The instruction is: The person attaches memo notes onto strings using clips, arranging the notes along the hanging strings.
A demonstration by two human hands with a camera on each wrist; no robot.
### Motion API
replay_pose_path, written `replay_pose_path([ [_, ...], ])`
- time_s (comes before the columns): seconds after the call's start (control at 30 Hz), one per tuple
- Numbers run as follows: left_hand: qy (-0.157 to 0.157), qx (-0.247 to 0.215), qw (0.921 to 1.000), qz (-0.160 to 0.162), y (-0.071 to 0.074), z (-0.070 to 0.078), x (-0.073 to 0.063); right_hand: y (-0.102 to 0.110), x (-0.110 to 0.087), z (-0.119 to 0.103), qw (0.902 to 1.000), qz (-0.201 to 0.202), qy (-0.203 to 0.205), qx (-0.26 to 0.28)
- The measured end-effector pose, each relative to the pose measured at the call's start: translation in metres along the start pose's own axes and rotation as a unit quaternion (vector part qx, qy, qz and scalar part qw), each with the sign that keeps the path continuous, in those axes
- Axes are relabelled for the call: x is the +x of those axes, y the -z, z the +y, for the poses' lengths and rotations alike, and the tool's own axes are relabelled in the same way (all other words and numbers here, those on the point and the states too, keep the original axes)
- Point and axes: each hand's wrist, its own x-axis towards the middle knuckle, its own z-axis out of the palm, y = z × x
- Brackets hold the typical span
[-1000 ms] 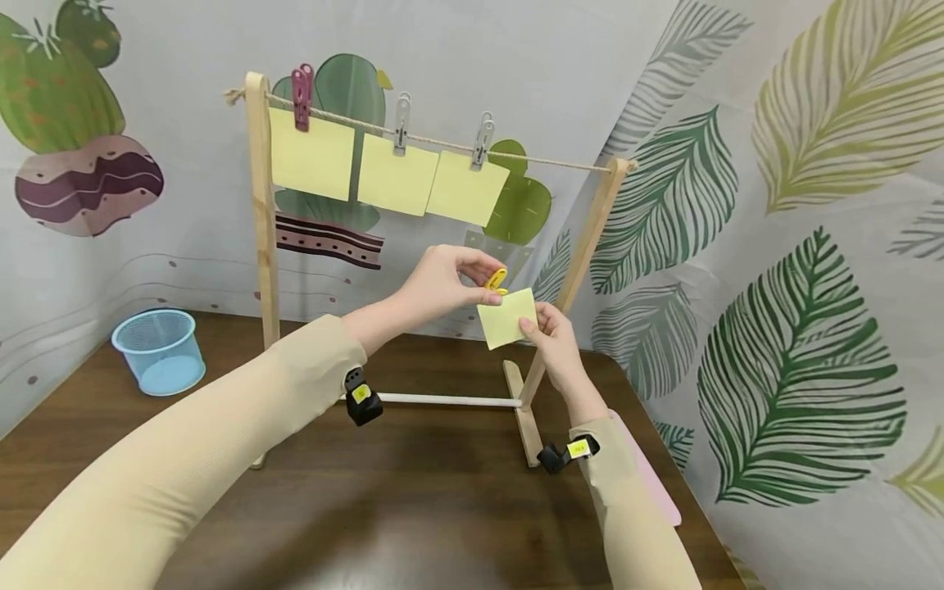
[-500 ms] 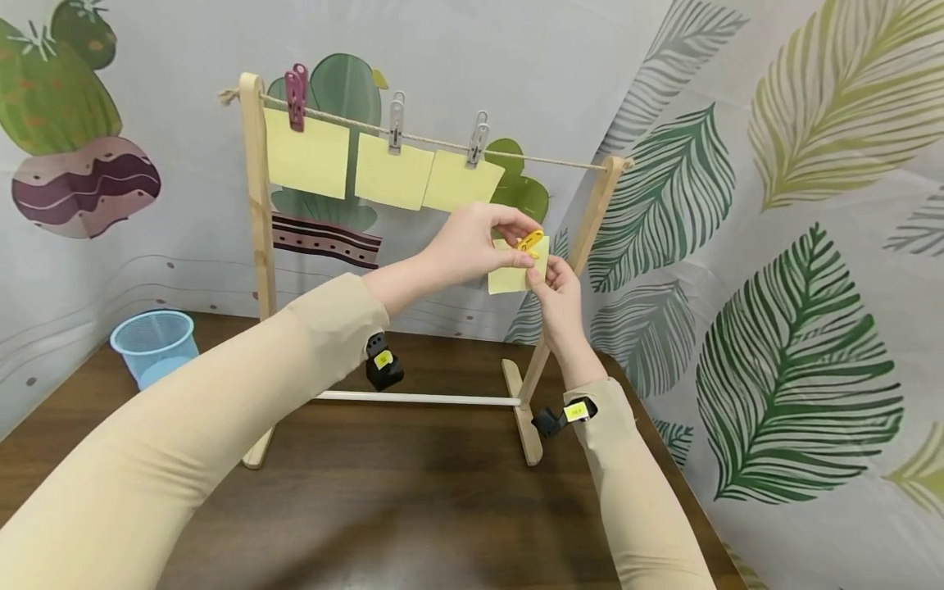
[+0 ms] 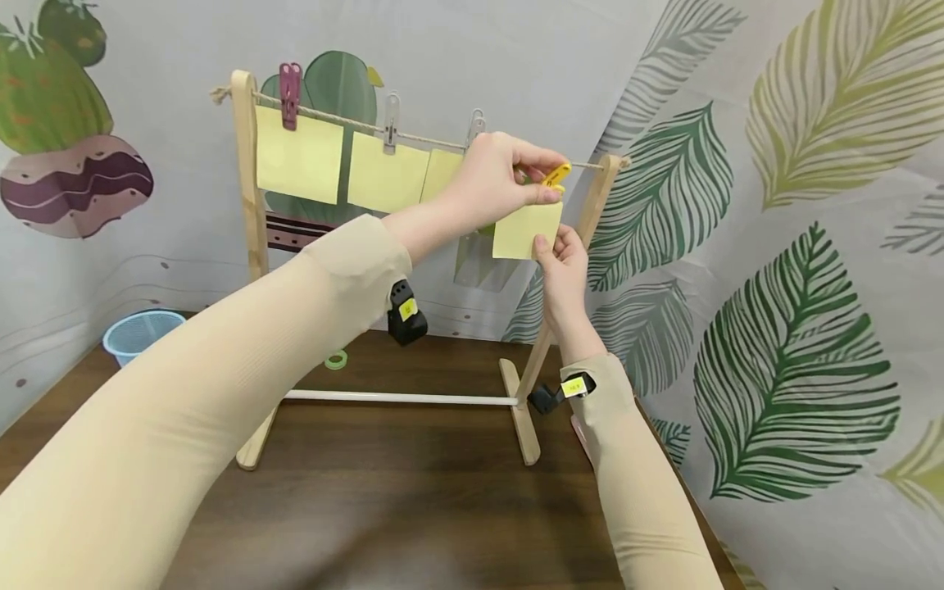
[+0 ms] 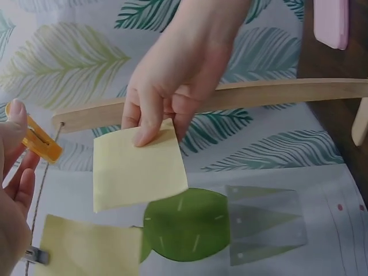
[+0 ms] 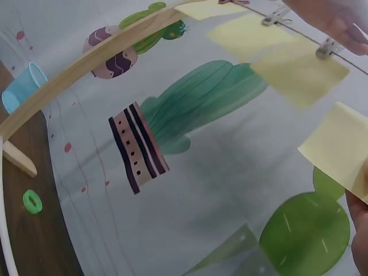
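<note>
My left hand (image 3: pixel 501 176) pinches a yellow clothespin (image 3: pixel 556 174) between thumb and fingers, close to the rope (image 3: pixel 332 117) near its right end. Just below, my right hand (image 3: pixel 566 266) holds a yellow sticky note (image 3: pixel 525 232) by its lower right edge. In the left wrist view the clothespin (image 4: pixel 41 141) and the held note (image 4: pixel 140 165) are apart. Three other yellow notes hang along the rope. A dark pink clothespin (image 3: pixel 290 97) holds the left one, a grey clothespin (image 3: pixel 391 123) the middle one. Another grey clothespin (image 3: pixel 476 124) sits at the third note, partly hidden by my left hand.
The wooden frame's left post (image 3: pixel 249 180) and right post (image 3: pixel 599 197) carry the rope. A white rod (image 3: pixel 398 397) joins them low down. A blue mesh basket (image 3: pixel 140 334) stands at left. A green ring (image 3: pixel 336 360) and a pink object (image 4: pixel 332 23) lie on the table.
Both hands have risen from below the hanging notes to rope height, the left also moving right. The yellow clothespin and the held note have come up with them.
</note>
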Motion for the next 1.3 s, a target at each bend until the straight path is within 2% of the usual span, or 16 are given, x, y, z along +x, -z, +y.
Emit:
replay_pose_path([
  [0.13,0.015,-0.033,0.9992,0.015,0.0,0.003,0.007,-0.006,0.004,-0.005,0.9998,0.009,0.012,0.014],
  [0.23,0.015,-0.039,0.9987,0.03,-0.001,0.002,0.009,-0.01,0.007,-0.008,0.9992,0.012,0.02,0.033],
  [0.4,0.018,-0.068,0.9945,0.077,-0.002,0.003,0.016,-0.016,0.013,-0.015,0.9989,0.01,0.018,0.042],
  [0.5,0.031,-0.085,0.9906,0.102,-0.002,0.006,0.02,-0.019,0.016,-0.019,0.999,0.013,0.018,0.039],
  [0.6,0.048,-0.083,0.9884,0.118,-0.001,0.009,0.025,-0.021,0.019,-0.02,0.999,0.015,0.019,0.036],
  [0.77,0.092,-0.072,0.9854,0.124,0.0,0.015,0.03,-0.022,0.022,-0.019,0.9991,0.016,0.016,0.035],
  [0.93,0.116,-0.052,0.9821,0.138,0.001,0.017,0.032,-0.022,0.023,-0.018,0.999,0.022,0.016,0.036],
  [1.1,0.125,-0.044,0.9806,0.145,0.001,0.016,0.032,-0.021,0.023,-0.019,0.9989,0.024,0.02,0.036],
  [1.3,0.122,-0.054,0.9777,0.162,-0.002,0.013,0.032,-0.021,0.024,-0.019,0.9984,0.026,0.028,0.043],
])
